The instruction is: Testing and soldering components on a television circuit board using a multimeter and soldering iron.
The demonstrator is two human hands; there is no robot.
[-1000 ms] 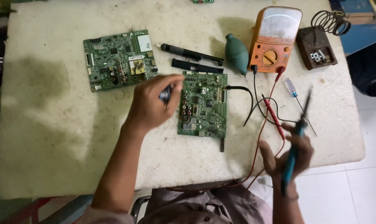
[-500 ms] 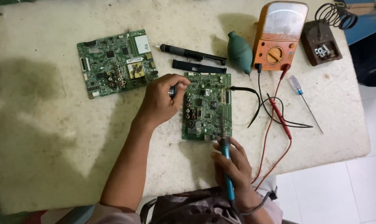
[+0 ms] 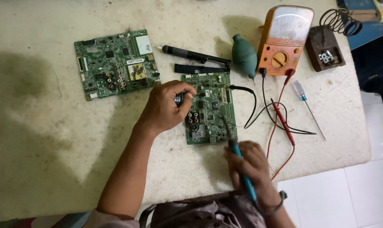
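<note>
- At the near edge of the desk (image 3: 52,169), the right hand (image 3: 252,169) is closed around a blue-handled soldering iron (image 3: 242,169), fingers wrapped about the grip, its metal tip angled up and left onto the lower right part of a small green circuit board (image 3: 210,109).
- The left hand (image 3: 166,107) rests at that board's left edge, its fingers curled shut on a small dark object (image 3: 178,99) too hidden to identify; the fingertips touch the board near a row of round coloured sockets.
- The small board lies flat at the middle of the desk, upright-rectangular, green, crowded with chips and connectors, between the two hands.
- Just right of it, red and black probe leads (image 3: 280,118) loop across the surface to an orange analogue multimeter (image 3: 284,40), with a slim blue-handled screwdriver (image 3: 307,105) lying apart to the right.
- Beyond the board lie a black pen-shaped tool (image 3: 191,55), a flat black strip (image 3: 200,68) and a teal rubber blower bulb (image 3: 244,55).
- To the far left sits a larger green circuit board (image 3: 115,63), well apart from both hands.
- At the far right corner stands a brown iron stand with a coiled wire holder (image 3: 326,46).
- The desk top is pale, stained and speckled; white floor tiles (image 3: 347,194) show at lower right.
</note>
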